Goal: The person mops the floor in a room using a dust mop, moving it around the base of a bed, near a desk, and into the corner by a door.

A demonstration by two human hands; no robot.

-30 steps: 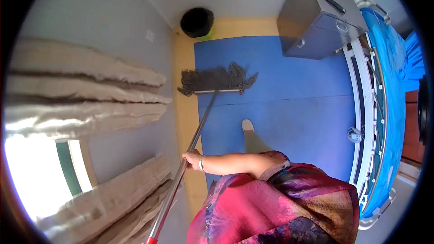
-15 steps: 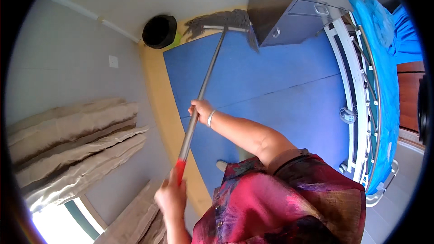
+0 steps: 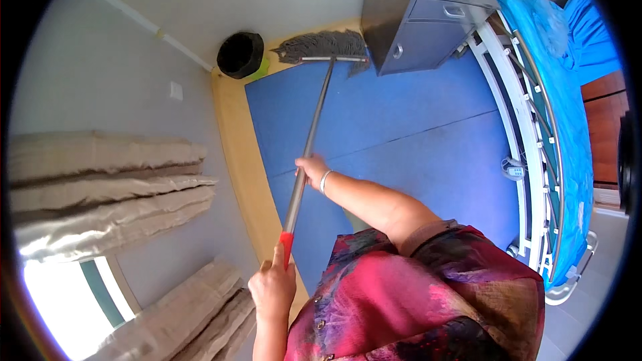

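It looks like a hospital or care-home room: a railed, blue-covered bed (image 3: 572,180) with a hand control (image 3: 514,172) at its side, near a grey bedside cabinet (image 3: 428,33).

Head view, left fisheye of the worn pair, upright, unmirrored; looks steeply down and forward from above the shirt (image 3: 394,287); shirt and left hand (image 3: 273,287) nearest, right hand (image 3: 313,170) a little beyond; floor (image 3: 414,174) mid-range, mop head (image 3: 322,44) at far end, upper centre; curtains (image 3: 110,159) along left rim, bed (image 3: 567,137) along right; straight edges bow, corners black
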